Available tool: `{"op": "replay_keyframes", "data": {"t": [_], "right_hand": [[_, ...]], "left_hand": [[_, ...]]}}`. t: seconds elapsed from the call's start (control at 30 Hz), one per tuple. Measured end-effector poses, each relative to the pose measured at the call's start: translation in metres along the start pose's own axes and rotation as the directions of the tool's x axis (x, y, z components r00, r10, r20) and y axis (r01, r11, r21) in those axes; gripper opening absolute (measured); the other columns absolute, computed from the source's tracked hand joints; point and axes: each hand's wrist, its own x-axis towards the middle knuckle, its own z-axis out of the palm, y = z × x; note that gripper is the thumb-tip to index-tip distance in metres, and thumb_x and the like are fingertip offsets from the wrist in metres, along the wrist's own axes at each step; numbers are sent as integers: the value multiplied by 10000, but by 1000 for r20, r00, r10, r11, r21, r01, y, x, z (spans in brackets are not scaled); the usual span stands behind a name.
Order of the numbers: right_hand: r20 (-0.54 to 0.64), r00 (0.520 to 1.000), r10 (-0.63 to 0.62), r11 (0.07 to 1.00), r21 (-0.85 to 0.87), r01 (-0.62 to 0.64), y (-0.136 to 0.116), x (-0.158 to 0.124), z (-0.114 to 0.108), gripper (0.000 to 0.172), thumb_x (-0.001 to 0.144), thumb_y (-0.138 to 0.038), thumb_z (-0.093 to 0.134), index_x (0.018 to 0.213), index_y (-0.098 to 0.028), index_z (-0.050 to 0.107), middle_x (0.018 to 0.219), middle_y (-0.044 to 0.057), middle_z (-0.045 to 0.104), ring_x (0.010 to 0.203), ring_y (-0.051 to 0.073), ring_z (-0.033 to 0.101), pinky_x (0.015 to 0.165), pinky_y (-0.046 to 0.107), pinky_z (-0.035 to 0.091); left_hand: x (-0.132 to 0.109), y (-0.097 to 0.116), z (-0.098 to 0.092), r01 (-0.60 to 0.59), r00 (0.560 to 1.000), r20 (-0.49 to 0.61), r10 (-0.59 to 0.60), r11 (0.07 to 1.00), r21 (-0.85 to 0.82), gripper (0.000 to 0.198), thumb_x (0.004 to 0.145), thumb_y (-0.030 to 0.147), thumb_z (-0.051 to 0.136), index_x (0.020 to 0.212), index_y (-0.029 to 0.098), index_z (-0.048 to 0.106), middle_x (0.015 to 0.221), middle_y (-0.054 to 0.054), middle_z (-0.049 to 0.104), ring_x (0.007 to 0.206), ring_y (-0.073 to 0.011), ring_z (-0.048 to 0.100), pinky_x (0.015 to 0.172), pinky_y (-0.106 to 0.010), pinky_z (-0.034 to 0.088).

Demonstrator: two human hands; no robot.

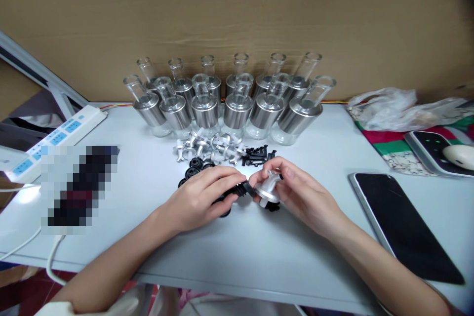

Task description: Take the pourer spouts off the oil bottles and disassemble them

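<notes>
My left hand (207,192) is closed around a black ribbed stopper (244,188), its end pointing toward the other hand. Between the fingers of my right hand (301,190) is a silver pourer spout (269,188), tilted, with a round flange and a pale stem below. The stopper and the spout's flange are close together; I cannot tell whether they touch. More black stoppers (192,173) lie partly hidden behind and under my left hand. Behind both hands are a pile of silver spouts (200,148) and several small black parts (259,154).
Two rows of glass bottles with steel sleeves (205,111) stand at the back. A power strip (55,143) and a blurred-out dark device (79,187) lie left. On the right are a phone-like black slab (403,227), another device (425,145), a white mouse (459,157) and plastic bags (392,108).
</notes>
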Motion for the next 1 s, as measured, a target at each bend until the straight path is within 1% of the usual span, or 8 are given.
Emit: {"op": "replay_keyframes", "data": {"t": [0.23, 0.4, 0.47, 0.53, 0.6, 0.67, 0.83, 1.0], "right_hand": [[-11, 999, 34, 999, 12, -34, -3, 0, 1, 298, 855, -507, 553, 856, -210, 527, 832, 33, 659, 706, 176, 631, 710, 339, 489], [26, 999, 48, 999, 17, -48, -5, 0, 4, 316, 850, -530, 543, 831, -215, 517, 877, 51, 663, 680, 173, 609, 711, 355, 488], [23, 1000, 15, 1000, -10, -14, -6, -1, 5, 313, 859, -528, 528, 833, -216, 542, 924, 52, 638, 713, 167, 588, 706, 338, 481], [-52, 996, -71, 994, -84, 67, -6, -1, 4, 314, 862, -526, 522, 832, -219, 578, 952, 48, 588, 773, 166, 549, 705, 308, 466], [-158, 972, -172, 977, -152, 149, -6, -1, 3, 300, 852, -526, 535, 841, -233, 596, 937, 40, 535, 796, 169, 505, 693, 291, 454], [-212, 955, -207, 971, -159, 176, -6, 0, 2, 284, 840, -532, 546, 864, -252, 586, 894, 32, 502, 755, 171, 479, 666, 296, 452], [-170, 981, -93, 991, -114, 74, -6, 1, 5, 305, 821, -542, 565, 877, -243, 567, 834, 23, 511, 680, 157, 478, 664, 314, 457], [-145, 986, -86, 993, -86, 74, -2, 0, 6, 283, 828, -513, 584, 873, -234, 590, 823, 15, 527, 710, 146, 494, 697, 288, 452]], "left_hand": [[3, 0, -5, -68, 995, 82, 60, 993, 95, 222, 945, 146, 426, 1151, 113, 502, 1059, -119, 648, 990, -181, 627, 819, -302, 565], [4, 0, -6, -65, 997, 56, 61, 995, 73, 195, 927, 134, 447, 1111, 118, 508, 990, -100, 669, 906, -171, 643, 762, -291, 567], [4, -1, -6, -64, 998, 27, 63, 996, 62, 196, 908, 119, 470, 1099, 118, 514, 981, -100, 672, 902, -173, 647, 763, -288, 567], [4, -2, -5, -74, 997, 1, 74, 995, 73, 206, 889, 99, 491, 1093, 112, 518, 978, -106, 676, 906, -181, 651, 765, -294, 569], [4, -3, -4, -90, 996, -13, 92, 991, 100, 212, 879, 82, 497, 1088, 109, 519, 970, -110, 681, 903, -186, 656, 758, -302, 572], [4, -2, -2, -107, 994, -16, 110, 987, 121, 212, 876, 75, 494, 1084, 113, 515, 960, -108, 688, 889, -183, 662, 748, -302, 573], [5, 1, 0, -118, 993, -15, 121, 985, 123, 197, 883, 97, 486, 1077, 120, 510, 939, -103, 695, 867, -178, 667, 739, -297, 573], [4, 1, -1, -125, 992, -17, 128, 986, 112, 195, 885, 102, 478, 1078, 121, 503, 945, -108, 692, 864, -181, 667, 731, -297, 570]]}}
